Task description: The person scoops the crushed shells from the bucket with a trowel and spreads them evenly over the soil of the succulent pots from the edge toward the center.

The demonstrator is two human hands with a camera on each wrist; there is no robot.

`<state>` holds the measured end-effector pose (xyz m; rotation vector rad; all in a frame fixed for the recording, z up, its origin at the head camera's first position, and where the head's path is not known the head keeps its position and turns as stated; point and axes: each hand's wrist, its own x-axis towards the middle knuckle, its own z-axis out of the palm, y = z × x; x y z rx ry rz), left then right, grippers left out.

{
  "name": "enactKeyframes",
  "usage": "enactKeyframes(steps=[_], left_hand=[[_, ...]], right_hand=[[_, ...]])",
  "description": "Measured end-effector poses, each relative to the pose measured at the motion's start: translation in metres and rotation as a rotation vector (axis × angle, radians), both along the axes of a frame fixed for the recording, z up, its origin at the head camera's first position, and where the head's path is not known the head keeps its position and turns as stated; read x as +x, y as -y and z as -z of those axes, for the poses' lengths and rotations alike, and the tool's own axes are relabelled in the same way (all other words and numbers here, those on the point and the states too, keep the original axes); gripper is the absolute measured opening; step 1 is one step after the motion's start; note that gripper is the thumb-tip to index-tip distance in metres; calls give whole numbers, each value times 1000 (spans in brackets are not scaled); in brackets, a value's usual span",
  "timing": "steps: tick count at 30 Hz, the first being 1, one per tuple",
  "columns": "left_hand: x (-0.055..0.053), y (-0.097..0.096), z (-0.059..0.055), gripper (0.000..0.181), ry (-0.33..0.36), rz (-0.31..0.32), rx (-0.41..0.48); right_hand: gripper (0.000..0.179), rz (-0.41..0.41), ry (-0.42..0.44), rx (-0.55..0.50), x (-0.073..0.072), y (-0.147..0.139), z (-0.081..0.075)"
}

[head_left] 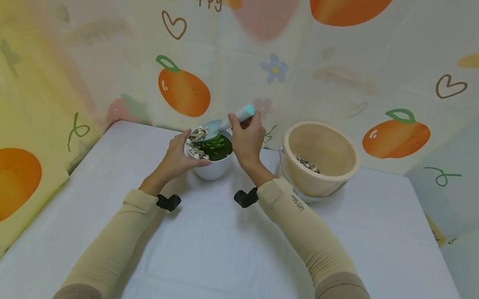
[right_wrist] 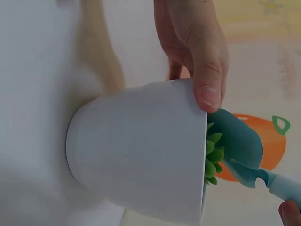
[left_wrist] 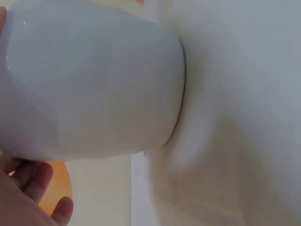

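A white flowerpot [head_left: 211, 170] stands on the table, holding a green succulent [head_left: 218, 142] and pale pebbles [head_left: 198, 151] over part of its top. My left hand [head_left: 176, 159] grips the pot's left side, its thumb at the front of the rim and fingers round the far side. The right hand [head_left: 247, 139] pinches the handle of a light blue trowel [head_left: 240, 115] above the pot. In the right wrist view the trowel blade [right_wrist: 240, 143] reaches over the rim beside the succulent, close to the left thumb.
To the right of the pot stands a beige bucket [head_left: 330, 182] with pebbles [head_left: 307, 164] at its bottom. The white-covered table [head_left: 224, 268] meets a fruit-printed cloth [head_left: 242, 59] behind it, and similar cloth hangs at both sides.
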<state>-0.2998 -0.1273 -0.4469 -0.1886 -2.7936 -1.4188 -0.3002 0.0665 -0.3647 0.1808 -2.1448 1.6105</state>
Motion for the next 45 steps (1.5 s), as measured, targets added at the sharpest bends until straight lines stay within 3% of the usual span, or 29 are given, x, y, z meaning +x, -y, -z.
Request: enactKeyframes(steps=[6, 11, 17, 33, 40, 45], left_hand=[[2, -2, 4, 113, -6, -7, 6], [-4, 5, 2, 114, 46, 34, 4], [-9, 9, 2, 115, 98, 83, 73], [-2, 0, 5, 112, 62, 22, 84], [2, -3, 3, 113, 52, 1, 73], [-2, 2, 1, 115, 77, 37, 47]], right_hand=[[31, -15, 16, -32, 2, 2, 1], [29, -60, 34, -36, 2, 0, -2], [26, -88, 13, -21, 2, 1, 0], [30, -80, -101, -11, 7, 1, 0], [29, -84, -82, -5, 6, 2, 2], [29, -91, -65, -11, 5, 1, 1]])
